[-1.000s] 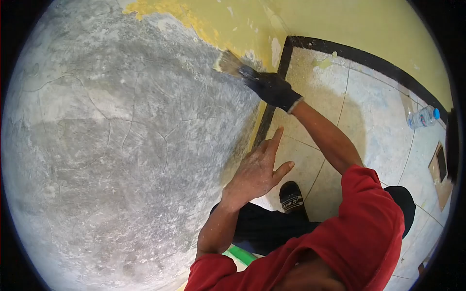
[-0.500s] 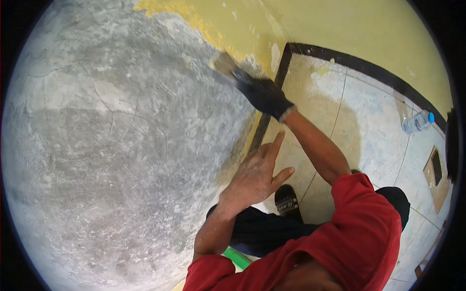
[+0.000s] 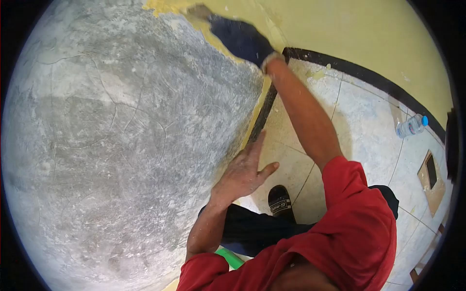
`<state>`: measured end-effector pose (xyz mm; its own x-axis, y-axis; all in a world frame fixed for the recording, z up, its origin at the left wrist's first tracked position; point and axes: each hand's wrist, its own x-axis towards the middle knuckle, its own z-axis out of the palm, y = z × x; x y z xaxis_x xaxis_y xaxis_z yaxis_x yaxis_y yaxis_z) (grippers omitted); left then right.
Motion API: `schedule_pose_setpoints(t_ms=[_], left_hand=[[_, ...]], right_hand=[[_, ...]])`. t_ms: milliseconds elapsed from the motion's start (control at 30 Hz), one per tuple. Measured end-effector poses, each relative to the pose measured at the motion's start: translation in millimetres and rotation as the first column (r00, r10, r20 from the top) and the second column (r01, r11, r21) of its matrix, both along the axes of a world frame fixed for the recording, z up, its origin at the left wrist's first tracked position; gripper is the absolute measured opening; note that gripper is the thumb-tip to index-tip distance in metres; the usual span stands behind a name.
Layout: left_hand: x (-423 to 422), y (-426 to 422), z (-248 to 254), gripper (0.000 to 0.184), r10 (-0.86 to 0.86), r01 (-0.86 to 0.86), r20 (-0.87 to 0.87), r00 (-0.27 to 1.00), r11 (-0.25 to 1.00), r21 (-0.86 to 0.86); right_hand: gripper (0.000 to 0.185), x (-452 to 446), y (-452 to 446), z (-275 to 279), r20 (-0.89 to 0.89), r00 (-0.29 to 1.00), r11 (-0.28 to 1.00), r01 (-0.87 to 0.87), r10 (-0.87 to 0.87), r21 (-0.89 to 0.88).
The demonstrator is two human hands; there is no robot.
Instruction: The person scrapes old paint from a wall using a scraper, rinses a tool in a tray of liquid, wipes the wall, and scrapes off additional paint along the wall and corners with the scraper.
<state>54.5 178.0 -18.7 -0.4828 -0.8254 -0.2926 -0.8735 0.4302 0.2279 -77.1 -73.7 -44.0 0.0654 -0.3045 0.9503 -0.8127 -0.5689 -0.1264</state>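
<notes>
My right hand (image 3: 240, 41), in a dark knitted glove, is closed around a scraper (image 3: 198, 12). The scraper's flat, broad end is blurred and lies at the edge of the flaking yellow paint (image 3: 167, 7) on the wall. The handle is hidden in the glove. My bare, dusty left hand (image 3: 240, 177) is open beside the lower wall, fingers stretched and thumb apart, holding nothing. Whether it touches the wall I cannot tell. Grey, cracked plaster (image 3: 131, 145) covers most of the wall to the left.
A dark skirting strip (image 3: 364, 75) runs along the yellow-green wall (image 3: 349, 24). On the dusty tiled floor (image 3: 361, 111) lie a clear bottle with a blue cap (image 3: 410, 127) and a flat tan piece with a dark rectangle (image 3: 431, 179). Something green (image 3: 230, 258) shows beneath my leg.
My right hand has moved up and to the left along the paint edge with the scraper. My left hand remains open near the wall. The view has shifted slightly.
</notes>
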Motion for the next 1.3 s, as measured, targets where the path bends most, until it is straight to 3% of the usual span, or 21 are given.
schedule_pose_setpoints(t_ms=[33,67,133,200,300,367,400,433,500,533,567,633,667,700,767,800,967,1100,1167,1200,1300], left_hand=[[2,-5,1,0.082,0.115,-0.111,-0.063,0.991,0.992,0.054],[4,-10,2,0.084,0.233,-0.220,-0.115,0.966,0.969,0.114],[11,-24,-10,0.086,0.308,-0.291,-0.203,0.929,0.950,0.110],[4,-40,-5,0.093,0.502,-0.415,-0.324,0.802,0.858,0.302],[10,-67,-46,0.100,0.471,-0.429,-0.325,0.820,0.882,0.196],[16,-79,-84,0.104,0.422,-0.393,-0.311,0.852,0.907,0.153],[17,-85,-91,0.109,0.374,-0.353,-0.303,0.877,0.927,0.123],[12,-86,-89,0.109,0.365,-0.347,-0.284,0.887,0.931,0.113],[-4,-88,-88,0.110,0.390,-0.376,-0.593,0.704,0.914,0.155],[-8,-99,-84,0.102,0.513,-0.405,-0.658,0.551,0.854,0.327],[-14,-101,-83,0.102,0.516,-0.401,-0.646,0.562,0.853,0.333],[-41,-93,-55,0.088,0.570,-0.365,-0.764,0.303,0.810,0.460],[-48,-97,-59,0.079,0.622,-0.434,-0.749,0.228,0.754,0.494],[-54,-102,-68,0.079,0.615,-0.433,-0.751,0.240,0.760,0.484],[-51,-115,-96,0.063,0.700,-0.432,-0.711,-0.068,0.622,0.654],[-42,-129,-104,0.037,0.684,-0.325,-0.725,-0.082,0.669,0.669],[-41,-150,-89,0.017,0.742,-0.145,-0.652,-0.157,0.635,0.758],[-60,-148,-88,0.022,0.653,-0.386,-0.725,-0.218,0.625,0.678],[-57,-159,-77,0.021,0.654,-0.205,-0.729,-0.204,0.699,0.685],[-61,-158,-70,0.019,0.631,-0.190,-0.745,-0.217,0.721,0.666],[-78,-134,-89,0.020,0.606,-0.304,-0.741,-0.288,0.676,0.671]], right_hand=[[0.030,4,5,-11,0.031,0.999,0.998,-0.010,0.012,-0.059],[0.032,13,26,-24,0.239,0.962,0.963,-0.182,0.132,0.200],[0.034,27,64,-61,0.376,0.890,0.861,-0.388,0.257,0.329],[0.039,33,96,-98,0.343,0.887,0.807,-0.436,0.310,0.399],[0.041,38,105,-150,0.227,0.937,0.820,-0.343,0.265,0.458],[0.042,39,104,-158,0.413,0.842,0.739,-0.517,0.347,0.432],[0.041,37,103,-146,0.546,0.779,0.550,-0.614,0.308,0.566],[0.041,39,100,-133,0.562,0.770,0.557,-0.621,0.302,0.551],[0.036,41,91,-112,0.607,0.712,0.733,-0.613,0.352,0.295],[0.037,38,92,-113,0.623,0.668,0.631,-0.699,0.407,0.337],[0.037,34,93,-112,0.635,0.665,0.633,-0.697,0.393,0.337],[0.033,29,95,-107,0.686,0.608,0.627,-0.727,0.399,0.280],[0.037,32,95,-132,0.941,0.146,0.214,-0.973,0.304,0.082],[0.037,32,97,-143,0.941,0.139,0.222,-0.973,0.310,0.070],[0.030,34,101,-157,0.751,0.573,0.513,-0.776,0.329,0.368],[0.028,20,112,-126,0.683,0.716,0.508,-0.645,0.142,0.571],[0.020,49,68,-143,0.656,0.723,0.682,-0.593,0.216,0.428],[0.017,32,72,-138,0.629,0.718,0.691,-0.617,0.298,0.376],[0.018,43,49,-140,0.540,0.761,0.733,-0.589,0.360,0.340],[0.018,3,85,-94,0.702,0.629,0.592,-0.719,0.333,0.364],[0.018,15,87,-147,0.648,0.653,0.552,-0.730,0.391,0.403]])
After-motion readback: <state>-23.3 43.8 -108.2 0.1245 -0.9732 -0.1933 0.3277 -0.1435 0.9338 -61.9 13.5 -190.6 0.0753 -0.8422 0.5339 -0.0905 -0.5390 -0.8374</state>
